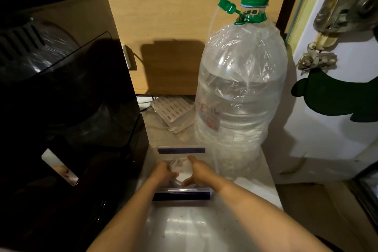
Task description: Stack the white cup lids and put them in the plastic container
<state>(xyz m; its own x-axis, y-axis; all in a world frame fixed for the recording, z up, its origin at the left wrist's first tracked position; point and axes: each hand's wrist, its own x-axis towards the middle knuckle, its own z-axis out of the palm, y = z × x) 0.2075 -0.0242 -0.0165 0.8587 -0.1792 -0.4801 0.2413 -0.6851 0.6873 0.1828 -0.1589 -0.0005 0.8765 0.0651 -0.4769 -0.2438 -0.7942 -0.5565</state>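
Note:
A stack of white cup lids (181, 168) sits low inside a clear plastic container (182, 194) with dark blue clip handles at its near and far rims. My left hand (163, 172) grips the stack from the left. From the right, my right hand (197, 170) curls round the same stack, thumb near the front. Both hands reach down into the container and hide most of the lids.
A big black machine (61, 88) fills the left side, close beside the container. A large water bottle (241, 92) with a green cap stands just behind and right. White slotted plastic pieces (173, 112) lie at the back. The steel counter (184, 229) ends at right.

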